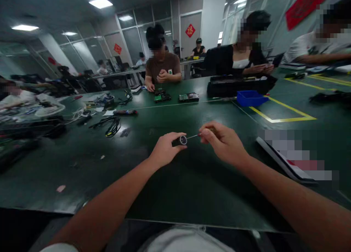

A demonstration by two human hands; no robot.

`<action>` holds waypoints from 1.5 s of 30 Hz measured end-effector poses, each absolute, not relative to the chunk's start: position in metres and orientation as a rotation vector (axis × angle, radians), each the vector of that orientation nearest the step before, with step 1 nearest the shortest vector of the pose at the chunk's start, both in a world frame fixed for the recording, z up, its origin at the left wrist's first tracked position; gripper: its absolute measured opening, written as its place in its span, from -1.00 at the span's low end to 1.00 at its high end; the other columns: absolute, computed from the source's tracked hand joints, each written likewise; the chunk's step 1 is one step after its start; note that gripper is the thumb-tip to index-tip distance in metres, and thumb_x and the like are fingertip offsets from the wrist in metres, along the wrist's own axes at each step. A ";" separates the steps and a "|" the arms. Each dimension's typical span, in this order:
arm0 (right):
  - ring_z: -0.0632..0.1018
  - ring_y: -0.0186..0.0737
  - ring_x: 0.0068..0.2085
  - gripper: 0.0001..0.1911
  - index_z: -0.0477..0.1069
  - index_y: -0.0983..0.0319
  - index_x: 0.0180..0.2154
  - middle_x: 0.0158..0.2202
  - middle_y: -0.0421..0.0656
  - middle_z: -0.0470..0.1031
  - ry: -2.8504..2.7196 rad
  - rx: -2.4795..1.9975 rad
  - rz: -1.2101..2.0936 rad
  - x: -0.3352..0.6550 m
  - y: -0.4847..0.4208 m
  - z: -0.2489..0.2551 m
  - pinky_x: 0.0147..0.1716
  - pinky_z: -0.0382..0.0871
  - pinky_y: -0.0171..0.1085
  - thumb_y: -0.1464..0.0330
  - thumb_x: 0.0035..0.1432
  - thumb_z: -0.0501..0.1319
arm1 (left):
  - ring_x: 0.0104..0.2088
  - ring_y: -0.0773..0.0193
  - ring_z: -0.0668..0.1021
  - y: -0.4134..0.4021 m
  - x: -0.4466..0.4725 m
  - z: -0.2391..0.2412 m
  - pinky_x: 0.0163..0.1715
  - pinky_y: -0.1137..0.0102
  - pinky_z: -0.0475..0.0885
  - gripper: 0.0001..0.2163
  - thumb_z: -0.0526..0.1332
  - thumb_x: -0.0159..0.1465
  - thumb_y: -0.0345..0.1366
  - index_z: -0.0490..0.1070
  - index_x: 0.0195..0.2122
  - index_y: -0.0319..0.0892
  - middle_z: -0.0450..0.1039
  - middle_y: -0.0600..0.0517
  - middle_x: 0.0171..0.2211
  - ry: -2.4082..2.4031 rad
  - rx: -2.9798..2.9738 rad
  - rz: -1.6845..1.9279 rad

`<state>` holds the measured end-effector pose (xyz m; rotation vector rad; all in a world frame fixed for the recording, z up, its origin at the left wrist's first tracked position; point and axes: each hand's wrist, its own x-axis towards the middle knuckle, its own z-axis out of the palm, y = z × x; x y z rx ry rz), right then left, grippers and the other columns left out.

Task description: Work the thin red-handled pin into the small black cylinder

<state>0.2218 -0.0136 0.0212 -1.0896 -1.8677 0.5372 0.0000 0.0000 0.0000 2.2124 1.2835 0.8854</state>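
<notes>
Left hand (166,149) is closed around a small dark cylindrical part (181,140), gripped between thumb and fingers with its pale ringed end face turned toward the other hand. Right hand (223,142) is closed in a pinch on the handle of a thin tool (195,135), apparently a fine screwdriver; its slim metal shaft runs leftward and its tip sits at or just touching the ringed end of the part. Both hands are held just above the dark green surface (175,186), near its front middle. Judgement on progress: the tool is presented to the part but whether its tip is seated cannot be told, so the work on the part appears begun and not finished; no loose fastener or removed piece is visible near the hands. The part looks short, black-bodied, with a bright metallic rim; finer detail is too small to read. Outward: a flat dark-edged item (276,158) lies just to the right, partly obscured. Black cables (111,127) lie well to the left. Further off stand a blue bin (251,97) and circuit boards (175,97), with seated co-workers handling their own items at the far edge.
</notes>
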 end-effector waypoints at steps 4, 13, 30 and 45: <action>0.48 -0.27 -0.41 -0.68 0.43 0.17 -0.29 -0.46 -0.23 0.45 -1.742 -1.077 0.581 0.219 -0.015 0.017 -0.38 0.30 -0.24 0.16 0.39 0.03 | -0.01 0.13 0.56 0.001 -0.001 -0.002 0.05 0.24 0.38 -0.61 0.41 0.17 -0.34 0.52 0.05 -0.08 0.57 0.00 -0.03 1.265 2.221 0.878; 0.55 -0.21 -0.29 -0.74 0.49 0.17 -0.24 -0.33 -0.16 0.52 -1.293 -0.943 0.989 0.213 -0.003 0.003 -0.19 0.44 -0.15 0.12 0.26 0.22 | 0.01 0.15 0.54 0.000 -0.004 0.000 0.05 0.22 0.37 -0.62 0.38 0.22 -0.35 0.49 0.08 -0.09 0.55 0.00 0.00 1.233 2.262 0.931; 0.56 -0.21 -0.33 -0.71 0.44 0.18 -0.23 -0.38 -0.17 0.53 -1.479 -1.036 0.754 0.220 -0.002 0.008 -0.26 0.43 -0.15 0.11 0.32 0.14 | -0.02 0.12 0.55 0.000 -0.005 -0.001 0.02 0.19 0.38 -0.61 0.38 0.22 -0.30 0.49 0.09 -0.08 0.55 -0.01 -0.02 1.228 2.291 0.872; 0.43 -0.28 -0.44 -0.72 0.42 0.18 -0.28 -0.50 -0.26 0.37 -1.624 -1.019 0.795 0.217 -0.015 0.017 -0.38 0.30 -0.22 0.16 0.36 0.08 | -0.02 0.10 0.53 0.002 -0.003 -0.001 0.03 0.14 0.35 -0.62 0.37 0.23 -0.32 0.48 0.09 -0.09 0.56 -0.03 0.00 1.230 2.423 0.767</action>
